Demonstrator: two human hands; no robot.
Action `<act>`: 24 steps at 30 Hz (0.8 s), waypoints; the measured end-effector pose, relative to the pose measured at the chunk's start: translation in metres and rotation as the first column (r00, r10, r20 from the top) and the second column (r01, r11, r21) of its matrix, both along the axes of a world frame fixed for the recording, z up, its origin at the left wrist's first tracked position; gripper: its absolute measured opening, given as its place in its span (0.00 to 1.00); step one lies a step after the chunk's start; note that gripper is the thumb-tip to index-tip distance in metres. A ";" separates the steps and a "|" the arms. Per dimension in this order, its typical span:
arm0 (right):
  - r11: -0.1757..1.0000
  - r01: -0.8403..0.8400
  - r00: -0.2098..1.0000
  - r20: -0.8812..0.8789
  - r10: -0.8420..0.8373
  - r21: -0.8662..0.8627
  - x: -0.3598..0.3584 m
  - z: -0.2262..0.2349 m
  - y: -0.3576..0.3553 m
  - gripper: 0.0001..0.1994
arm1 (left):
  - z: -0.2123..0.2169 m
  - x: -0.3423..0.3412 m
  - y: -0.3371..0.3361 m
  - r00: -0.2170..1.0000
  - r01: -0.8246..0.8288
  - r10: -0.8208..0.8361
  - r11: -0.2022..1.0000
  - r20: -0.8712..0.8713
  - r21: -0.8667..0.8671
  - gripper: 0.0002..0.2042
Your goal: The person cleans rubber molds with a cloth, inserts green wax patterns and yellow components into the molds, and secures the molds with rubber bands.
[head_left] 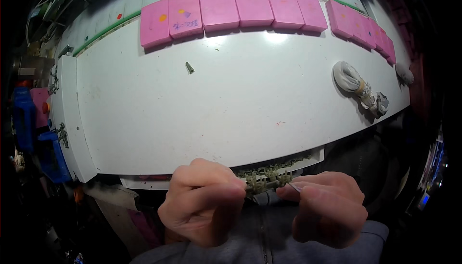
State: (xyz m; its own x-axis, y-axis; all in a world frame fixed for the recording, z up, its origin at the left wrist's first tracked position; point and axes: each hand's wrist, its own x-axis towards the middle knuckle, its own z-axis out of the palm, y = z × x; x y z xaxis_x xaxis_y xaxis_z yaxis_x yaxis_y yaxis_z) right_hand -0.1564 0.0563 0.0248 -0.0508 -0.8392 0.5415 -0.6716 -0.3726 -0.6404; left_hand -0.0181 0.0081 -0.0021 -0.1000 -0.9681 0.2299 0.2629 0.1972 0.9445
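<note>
Close to my body, just in front of the table edge, my left hand is closed on an olive-green piece with many small prongs. The piece sticks out to the right from between thumb and fingers. My right hand pinches a thin, light-coloured pointed tool, whose tip is at the right end of the pronged piece. Its exact kind is hidden by the fingers. Behind the hands, a white drawer under the tabletop holds more small green pieces.
A white table spreads ahead, with a small green cone-shaped piece on it. Several pink blocks line its far side. At the right lies a tied white bundle. Blue bins stand beyond the left edge.
</note>
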 end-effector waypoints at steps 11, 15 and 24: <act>1.000 -0.009 0.997 0.070 0.010 -0.017 0.001 -0.004 0.000 0.12 | 0.001 0.001 0.000 1.000 -0.011 0.012 0.997 0.021 -0.073 0.04; 0.997 0.005 1.000 -0.018 -0.003 0.082 0.000 0.007 -0.002 0.12 | 0.000 0.002 0.000 0.999 0.027 -0.025 0.997 0.028 -0.078 0.05; 0.989 0.142 0.988 -0.057 -0.144 -0.027 0.007 -0.006 0.000 0.13 | -0.001 0.001 0.001 0.997 0.034 -0.029 0.996 0.071 -0.079 0.06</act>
